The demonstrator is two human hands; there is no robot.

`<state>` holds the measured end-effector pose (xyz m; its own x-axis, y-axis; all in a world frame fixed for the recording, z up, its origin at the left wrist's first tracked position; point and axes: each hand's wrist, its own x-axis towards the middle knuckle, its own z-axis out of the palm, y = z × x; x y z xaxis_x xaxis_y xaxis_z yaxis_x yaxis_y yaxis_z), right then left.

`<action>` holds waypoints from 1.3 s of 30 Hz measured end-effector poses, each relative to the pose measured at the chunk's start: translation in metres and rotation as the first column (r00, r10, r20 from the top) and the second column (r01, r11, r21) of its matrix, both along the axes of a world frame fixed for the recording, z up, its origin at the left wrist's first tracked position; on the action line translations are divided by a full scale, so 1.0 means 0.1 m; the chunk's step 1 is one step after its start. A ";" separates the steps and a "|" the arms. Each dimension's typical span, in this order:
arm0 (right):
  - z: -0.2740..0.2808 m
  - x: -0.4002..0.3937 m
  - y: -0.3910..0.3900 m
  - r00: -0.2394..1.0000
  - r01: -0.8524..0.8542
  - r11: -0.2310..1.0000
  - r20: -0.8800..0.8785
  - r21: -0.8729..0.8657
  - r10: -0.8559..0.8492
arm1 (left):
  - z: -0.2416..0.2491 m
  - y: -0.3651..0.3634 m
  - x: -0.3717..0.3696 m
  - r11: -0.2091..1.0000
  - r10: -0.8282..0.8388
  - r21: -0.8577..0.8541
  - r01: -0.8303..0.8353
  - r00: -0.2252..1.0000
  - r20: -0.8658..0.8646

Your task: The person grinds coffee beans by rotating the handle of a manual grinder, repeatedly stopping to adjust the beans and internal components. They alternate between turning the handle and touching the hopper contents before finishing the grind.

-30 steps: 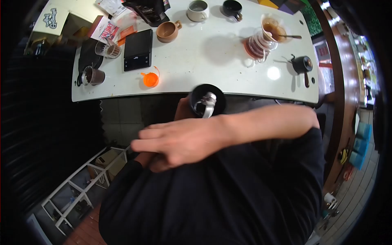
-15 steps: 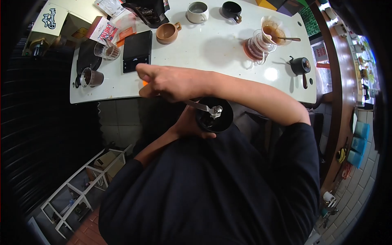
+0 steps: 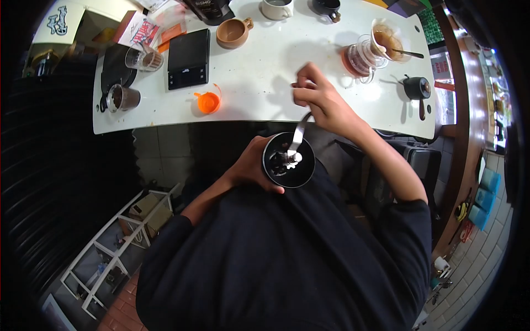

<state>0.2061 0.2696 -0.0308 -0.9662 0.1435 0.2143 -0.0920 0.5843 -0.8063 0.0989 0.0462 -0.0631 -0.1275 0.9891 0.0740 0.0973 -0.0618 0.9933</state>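
My left hand (image 3: pixel 251 166) is wrapped around the side of a black hand coffee grinder (image 3: pixel 302 177), held upright in front of my body, below the table's front edge. Inside its open top I see a bright metal nut and a few dark bits too small to make out. From the nut a metal crank (image 3: pixel 299 135) reaches up and to the right. My right hand (image 3: pixel 326 102) is closed at the crank's outer end, fingers curled; the knob is hidden beneath it. Nearest on the table is an orange plastic cup (image 3: pixel 208 103).
The white table (image 3: pixel 254 99) bears a black scale (image 3: pixel 189 58), a brown cup (image 3: pixel 233 34), a glass of grounds (image 3: pixel 144 58) and another container of grounds (image 3: pixel 124 98). Towards the right stand a glass server (image 3: pixel 360 58) with a dripper (image 3: pixel 389 38) and a black kettle (image 3: pixel 415 87).
My right hand has swung the crank from the left round to the upper right. The orange cup, mostly covered by that hand before, now shows fully. The view has shifted slightly.
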 end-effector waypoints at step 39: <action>0.59 -0.05 -0.09 0.909 0.047 0.865 0.337 0.499 -0.244 | -0.01 0.09 -0.65 0.983 0.185 -0.049 -0.178 0.939 0.291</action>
<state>0.2012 0.2605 0.0285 -0.9604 0.2658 -0.0833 0.2771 0.8812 -0.3829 0.0339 0.0557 -0.0645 -0.3175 0.9481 -0.0150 -0.1903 -0.0482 0.9805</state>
